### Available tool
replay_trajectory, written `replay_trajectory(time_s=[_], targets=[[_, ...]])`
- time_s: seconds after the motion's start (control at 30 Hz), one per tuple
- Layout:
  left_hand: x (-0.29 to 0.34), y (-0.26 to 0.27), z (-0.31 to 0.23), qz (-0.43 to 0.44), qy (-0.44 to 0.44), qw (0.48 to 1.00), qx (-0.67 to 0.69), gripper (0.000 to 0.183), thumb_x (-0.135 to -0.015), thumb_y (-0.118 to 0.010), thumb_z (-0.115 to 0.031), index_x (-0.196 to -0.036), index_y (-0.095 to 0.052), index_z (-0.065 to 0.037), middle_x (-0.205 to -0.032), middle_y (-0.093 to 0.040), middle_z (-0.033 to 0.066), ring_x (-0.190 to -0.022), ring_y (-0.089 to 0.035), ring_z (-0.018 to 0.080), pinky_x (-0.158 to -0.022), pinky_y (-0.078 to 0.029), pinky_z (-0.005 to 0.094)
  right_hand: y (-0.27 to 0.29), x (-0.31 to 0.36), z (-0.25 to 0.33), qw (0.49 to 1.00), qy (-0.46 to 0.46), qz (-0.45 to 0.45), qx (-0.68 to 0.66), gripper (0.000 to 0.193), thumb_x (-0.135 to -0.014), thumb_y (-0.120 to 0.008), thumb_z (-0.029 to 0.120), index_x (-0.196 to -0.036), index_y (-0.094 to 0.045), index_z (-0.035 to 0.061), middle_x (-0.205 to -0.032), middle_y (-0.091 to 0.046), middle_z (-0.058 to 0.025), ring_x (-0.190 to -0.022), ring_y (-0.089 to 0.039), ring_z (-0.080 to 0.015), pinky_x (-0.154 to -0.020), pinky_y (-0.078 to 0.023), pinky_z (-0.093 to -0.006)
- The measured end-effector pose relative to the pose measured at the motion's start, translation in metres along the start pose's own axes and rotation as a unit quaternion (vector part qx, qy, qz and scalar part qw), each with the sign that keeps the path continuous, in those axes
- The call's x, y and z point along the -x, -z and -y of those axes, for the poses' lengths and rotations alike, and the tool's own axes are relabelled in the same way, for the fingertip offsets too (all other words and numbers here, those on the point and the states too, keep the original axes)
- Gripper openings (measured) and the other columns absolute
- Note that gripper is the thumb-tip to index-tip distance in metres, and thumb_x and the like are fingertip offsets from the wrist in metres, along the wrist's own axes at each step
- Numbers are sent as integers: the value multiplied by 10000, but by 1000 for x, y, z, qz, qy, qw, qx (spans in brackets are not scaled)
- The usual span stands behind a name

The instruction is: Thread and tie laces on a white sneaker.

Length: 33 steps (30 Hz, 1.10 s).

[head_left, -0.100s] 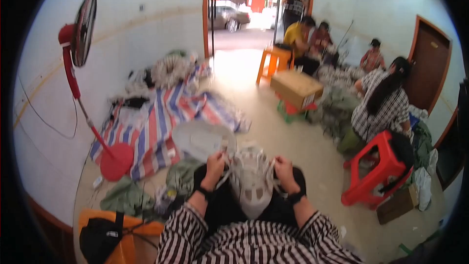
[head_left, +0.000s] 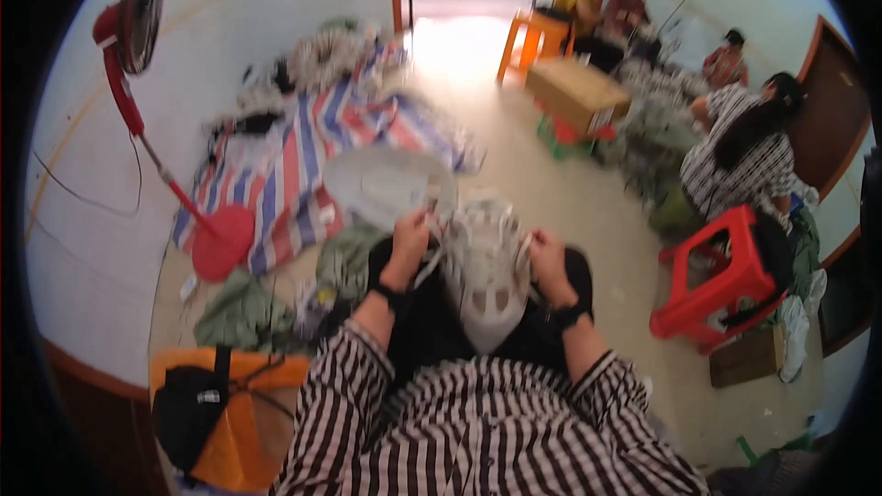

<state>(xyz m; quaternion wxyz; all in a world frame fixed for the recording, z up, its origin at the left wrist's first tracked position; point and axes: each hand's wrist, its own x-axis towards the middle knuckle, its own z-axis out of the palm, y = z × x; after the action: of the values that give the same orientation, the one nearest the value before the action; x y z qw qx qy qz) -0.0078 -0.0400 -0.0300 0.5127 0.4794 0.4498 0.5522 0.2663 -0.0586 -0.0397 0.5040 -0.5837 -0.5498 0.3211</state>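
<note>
A white slotted shell [head_left: 485,266], shaped like a helmet and fitted with pale straps, rests on my lap between my knees. On its left side, my left hand [head_left: 410,246] is closed in a pinch on a pale strap. My right hand [head_left: 549,266] pinches another pale strap at the shell's right edge; its fingertips are partly blurred. Just beyond the shell lies a large grey oval basin or lid [head_left: 377,191], its near right part close to my left hand.
A striped tarp [head_left: 303,147] and green cloth [head_left: 243,312] lie left, near a red standing fan [head_left: 223,239]. An orange stool with a black bag [head_left: 188,413] is at lower left. To the right are a red stool [head_left: 707,266], a cardboard box [head_left: 577,92] and seated people.
The whole view has tipped downward, so the room sits higher in the picture. Both hands keep their hold on the straps, with the shell still on my lap.
</note>
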Motion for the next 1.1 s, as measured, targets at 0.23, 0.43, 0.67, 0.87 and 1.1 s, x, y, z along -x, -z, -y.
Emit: replay_trajectory(time_s=[0.23,0.43,0.67,0.87,1.1], targets=[[6,4,-5,27,63,998,5,135,-971,-605,-120,-1024,-665,-11,-855,-701,68,-765,-654,117,-713,-524,245,8,13,-10,987,-36,53,-148,72,-945,-645,79,-914,-661,16,-778,-654,23,-676,-575,-50,-612,-462,-208],[16,3,-8,31,57,998,4,142,-968,-611,-123,-1020,-666,-3,-844,-693,70,-763,-644,119,-732,-522,245,1,20,11,993,12,50,-102,67,-946,-646,73,-925,-654,10,-787,-642,27,-701,-564,-35,-640,-471,-203],[17,3,-12,43,50,998,-9,156,-970,-608,-133,-1027,-663,1,-828,-693,45,-759,-626,103,-742,-514,243,-10,14,14,997,46,14,-65,95,-916,-665,87,-903,-659,-7,-739,-665,-22,-657,-554,-71,-609,-475,-259],[17,5,-13,55,55,997,-8,163,-971,-604,-132,-1043,-654,6,-829,-693,47,-757,-619,103,-736,-510,240,-11,15,26,992,112,-2,57,70,-899,-661,86,-904,-661,16,-727,-667,-77,-631,-596,-137,-606,-483,-293],[17,2,-14,57,56,997,-9,161,-972,-596,-122,-1046,-652,11,-843,-691,55,-761,-620,104,-738,-507,239,-6,13,40,937,235,13,259,50,-850,-591,59,-881,-626,43,-818,-679,-142,-766,-655,-335,-712,-488,-429]])
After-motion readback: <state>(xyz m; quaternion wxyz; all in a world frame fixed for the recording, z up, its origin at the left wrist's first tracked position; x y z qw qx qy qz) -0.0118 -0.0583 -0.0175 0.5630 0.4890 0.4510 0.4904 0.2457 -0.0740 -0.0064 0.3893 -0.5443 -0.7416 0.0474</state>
